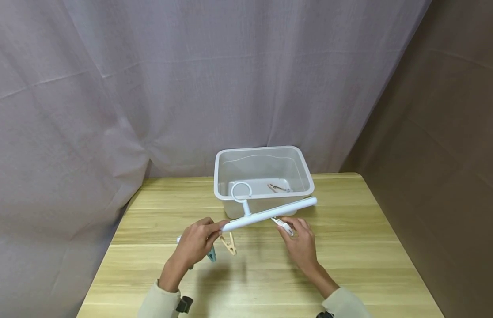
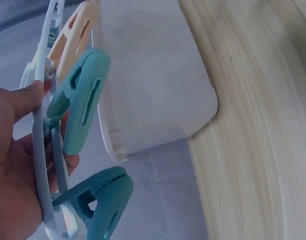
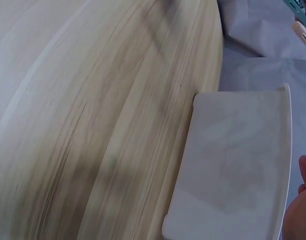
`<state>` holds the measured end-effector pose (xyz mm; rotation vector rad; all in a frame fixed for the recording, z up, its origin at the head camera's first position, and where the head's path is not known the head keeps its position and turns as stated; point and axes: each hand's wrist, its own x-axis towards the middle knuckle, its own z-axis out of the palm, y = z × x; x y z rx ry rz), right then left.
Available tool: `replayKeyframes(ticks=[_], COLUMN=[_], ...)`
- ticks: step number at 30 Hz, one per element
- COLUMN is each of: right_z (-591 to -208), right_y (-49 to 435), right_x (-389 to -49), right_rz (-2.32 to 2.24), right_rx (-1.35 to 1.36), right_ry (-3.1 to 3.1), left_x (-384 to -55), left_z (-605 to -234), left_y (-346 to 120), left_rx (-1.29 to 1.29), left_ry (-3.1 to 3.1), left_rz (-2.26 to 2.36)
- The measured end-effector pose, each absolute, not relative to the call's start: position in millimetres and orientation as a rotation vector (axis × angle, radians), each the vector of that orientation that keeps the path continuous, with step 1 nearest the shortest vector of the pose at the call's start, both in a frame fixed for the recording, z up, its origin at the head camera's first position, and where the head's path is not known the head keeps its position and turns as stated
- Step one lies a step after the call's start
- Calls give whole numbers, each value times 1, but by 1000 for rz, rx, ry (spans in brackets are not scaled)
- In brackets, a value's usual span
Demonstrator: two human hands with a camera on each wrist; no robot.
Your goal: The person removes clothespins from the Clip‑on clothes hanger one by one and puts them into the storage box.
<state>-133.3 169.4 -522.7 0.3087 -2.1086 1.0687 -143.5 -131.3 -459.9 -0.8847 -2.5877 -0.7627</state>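
Note:
A pale blue-white clip hanger with a ring hook is held up by my left hand, which grips its left part between thumb and fingers. From its underside hang a peach clothespin and, closer to my left fingers, a teal clothespin. A second teal clothespin shows at the hanger's end in the left wrist view. My right hand pinches a white clothespin just below the bar; whether it is attached I cannot tell. Only part of that hand shows in the right wrist view.
Behind the hanger, a translucent plastic bin stands near the back of the wooden table. A few brownish clothespins lie inside it. Grey curtain hangs behind the table, and a brownish one is on the right.

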Motion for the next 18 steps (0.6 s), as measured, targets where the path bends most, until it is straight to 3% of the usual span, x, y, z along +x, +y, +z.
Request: replayKeyframes(ticks=[18], right_z=[-521], right_y=[231], right_x=[-146], right_rz=[948], right_rx=[276], right_ry=[-2232], left_x=[-143], left_z=[-456], left_y=[-137], left_rx=[-885], left_ry=[-2598], left_rz=[-754])
